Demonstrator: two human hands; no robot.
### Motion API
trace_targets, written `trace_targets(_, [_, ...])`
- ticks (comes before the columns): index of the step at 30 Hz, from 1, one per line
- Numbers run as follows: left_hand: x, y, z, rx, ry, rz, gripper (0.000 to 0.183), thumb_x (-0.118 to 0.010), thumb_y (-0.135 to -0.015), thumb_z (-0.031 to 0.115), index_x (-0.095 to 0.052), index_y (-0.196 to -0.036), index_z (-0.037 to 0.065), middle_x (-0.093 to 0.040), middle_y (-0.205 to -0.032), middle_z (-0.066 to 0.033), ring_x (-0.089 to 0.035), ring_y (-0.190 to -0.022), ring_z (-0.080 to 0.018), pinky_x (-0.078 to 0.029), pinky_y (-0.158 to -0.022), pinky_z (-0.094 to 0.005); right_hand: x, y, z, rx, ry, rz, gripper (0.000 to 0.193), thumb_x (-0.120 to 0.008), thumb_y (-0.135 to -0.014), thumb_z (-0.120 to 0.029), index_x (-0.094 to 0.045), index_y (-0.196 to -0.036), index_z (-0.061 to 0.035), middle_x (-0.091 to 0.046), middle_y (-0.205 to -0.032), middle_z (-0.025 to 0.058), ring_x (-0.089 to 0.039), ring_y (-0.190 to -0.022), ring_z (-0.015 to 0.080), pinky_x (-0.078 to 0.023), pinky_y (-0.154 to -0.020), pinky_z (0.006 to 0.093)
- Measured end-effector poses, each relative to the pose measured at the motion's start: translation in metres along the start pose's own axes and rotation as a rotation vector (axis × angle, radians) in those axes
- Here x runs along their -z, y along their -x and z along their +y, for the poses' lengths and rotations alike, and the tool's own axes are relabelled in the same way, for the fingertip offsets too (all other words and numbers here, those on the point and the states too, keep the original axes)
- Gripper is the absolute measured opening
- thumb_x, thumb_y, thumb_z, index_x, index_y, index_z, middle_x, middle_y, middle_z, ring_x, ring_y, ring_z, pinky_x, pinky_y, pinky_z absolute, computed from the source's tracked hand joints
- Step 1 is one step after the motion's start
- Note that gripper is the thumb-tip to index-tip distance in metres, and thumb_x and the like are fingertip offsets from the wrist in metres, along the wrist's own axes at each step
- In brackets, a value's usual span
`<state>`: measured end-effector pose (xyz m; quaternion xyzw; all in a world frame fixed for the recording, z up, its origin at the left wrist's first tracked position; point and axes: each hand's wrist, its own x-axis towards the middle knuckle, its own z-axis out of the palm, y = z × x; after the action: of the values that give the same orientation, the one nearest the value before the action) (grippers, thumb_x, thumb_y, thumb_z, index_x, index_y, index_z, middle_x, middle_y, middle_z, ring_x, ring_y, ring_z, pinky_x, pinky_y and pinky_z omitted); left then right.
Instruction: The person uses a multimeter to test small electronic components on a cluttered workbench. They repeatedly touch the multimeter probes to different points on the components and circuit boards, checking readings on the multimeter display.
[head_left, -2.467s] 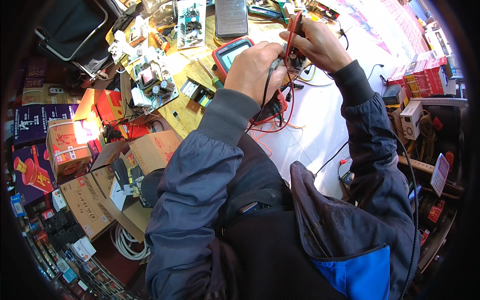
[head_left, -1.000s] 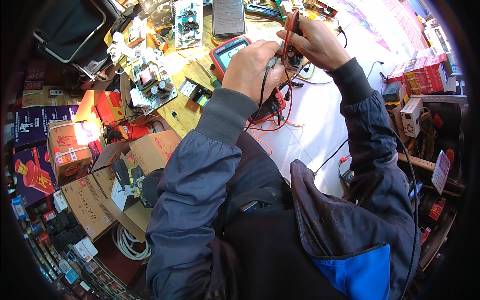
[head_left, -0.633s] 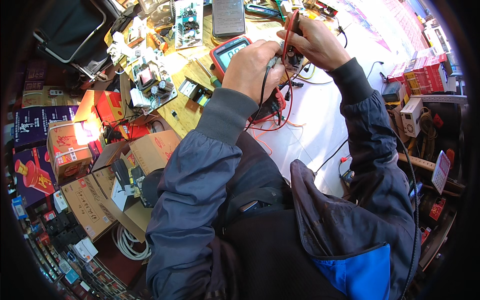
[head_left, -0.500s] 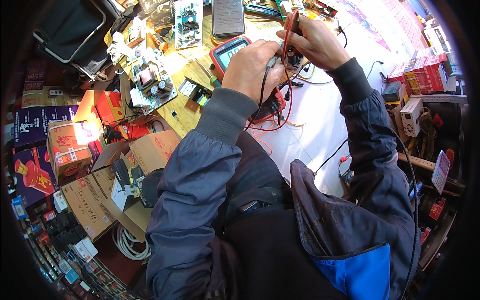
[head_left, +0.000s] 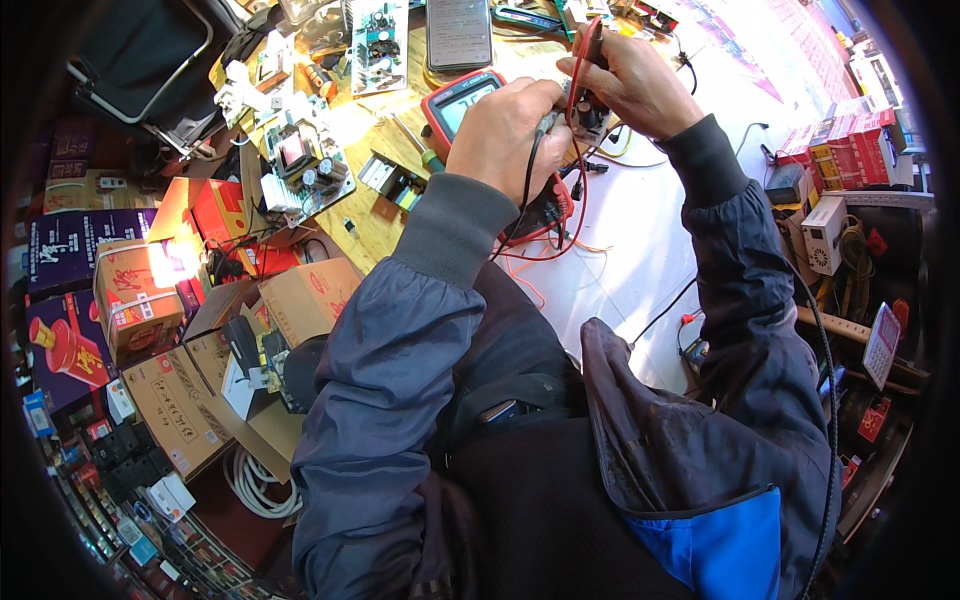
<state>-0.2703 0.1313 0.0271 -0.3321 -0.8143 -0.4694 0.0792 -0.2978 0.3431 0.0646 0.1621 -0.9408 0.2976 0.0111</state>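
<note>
My left hand (head_left: 505,128) is closed over the front of a red-framed multimeter (head_left: 437,105), its fingers around a test probe (head_left: 546,123) with a black lead. Higher on the right, my right hand (head_left: 640,85) pinches another test probe (head_left: 594,48), whose red lead loops down past the left fingers. Between the hands sits a small circuit board (head_left: 588,118) with dark parts on it. Both probe tips are hidden by fingers. The meter's screen is lit and partly covered by my left hand.
Circuit boards (head_left: 380,50), a phone (head_left: 459,35) and a screwdriver (head_left: 428,158) lie on the wooden table. A transformer board (head_left: 305,172) sits at its left. Cardboard boxes (head_left: 172,412) stack on the left; red boxes (head_left: 845,145) stand right. A dark cable (head_left: 815,330) hangs by my right arm.
The reading on the multimeter's screen has changed. My hands and the two probes stay almost in place.
</note>
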Motion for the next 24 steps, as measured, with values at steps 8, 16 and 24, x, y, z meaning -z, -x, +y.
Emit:
trace_targets(8, [-0.0006,0.0006,-0.0012,0.026,-0.009,-0.015,0.023,-0.07,-0.087,0.011,-0.067,-0.105,-0.004,-0.069,-0.099,-0.0234,-0.068,-0.093,-0.0435,-0.056,-0.084,-0.048,-0.0001,-0.0007,0.0017,0.016,0.001,-0.012,0.039,-0.064,-0.105,-0.034,-0.067,-0.1,0.0043,-0.067,-0.075,0.023,-0.069,-0.071,0.0397,-0.052,-0.068,0.0494])
trace_targets(16, [-0.0002,0.0,0.0004,0.026,-0.012,-0.014,0.023,-0.07,-0.086,0.011,-0.068,-0.105,-0.003,-0.07,-0.099,-0.0229,-0.069,-0.092,-0.0431,-0.056,-0.085,-0.0475,0.0005,-0.0002,-0.0001,0.021,0.0,-0.003,0.038,-0.064,-0.105,-0.034,-0.067,-0.1,0.0039,-0.067,-0.075,0.0228,-0.068,-0.072,0.0406,-0.052,-0.068,0.0494])
trace_targets(24, [-0.0015,0.0003,0.0011,0.004,-0.008,0.035,0.021,-0.067,-0.086,0.01,-0.07,-0.102,-0.003,-0.07,-0.092,-0.0205,-0.069,-0.086,-0.0374,-0.055,-0.08,-0.0407,0.0014,0.0004,-0.0003,-0.001,-0.014,-0.004,0.038,-0.064,-0.105,-0.034,-0.067,-0.099,0.0038,-0.066,-0.075,0.0222,-0.068,-0.071,0.04,-0.051,-0.067,0.049])
